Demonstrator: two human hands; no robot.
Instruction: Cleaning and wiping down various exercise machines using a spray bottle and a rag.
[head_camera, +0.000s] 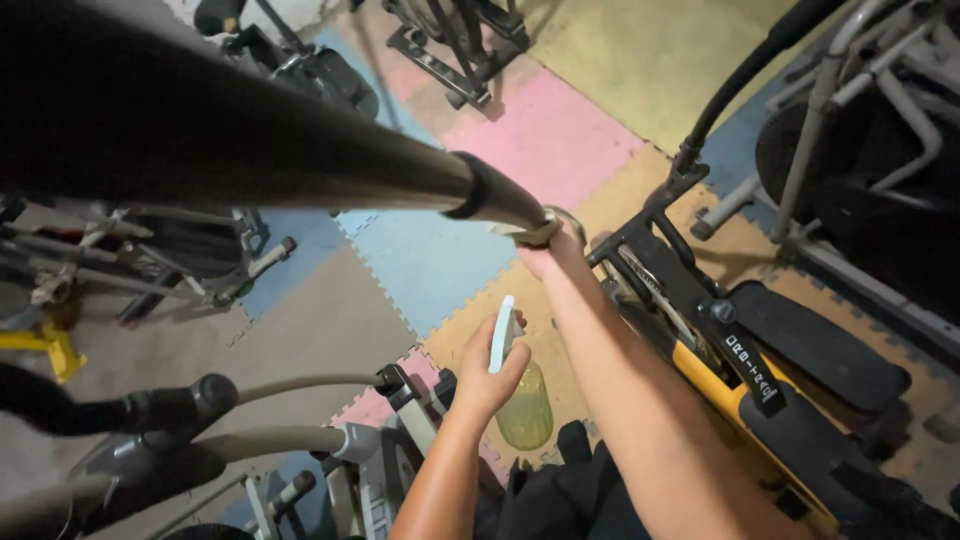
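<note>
While your left hand (492, 372) is closed around the neck of a yellow-green spray bottle (524, 405), its grip clamped on the white trigger head (501, 333), the bottle hangs upright below your fingers, just left of centre and low in the view. Your right hand (548, 255) reaches forward to about 12 o'clock of the bottle and presses a cloth (532, 236) against the end of a thick black handlebar (300, 160); the fingers are curled shut over the cloth, which sits at the bar's tip just past a black collar. That bar runs from the 10 o'clock corner toward the centre. At 3 o'clock of your right forearm lies the black and yellow frame of an exercise machine (740, 380) with a flat black pedal (820, 345). More grey handlebars (290, 440) cross the 8 o'clock area. Beneath everything the floor is laid with interlocking foam mats (560, 135) in pink, blue, tan and yellow.
</note>
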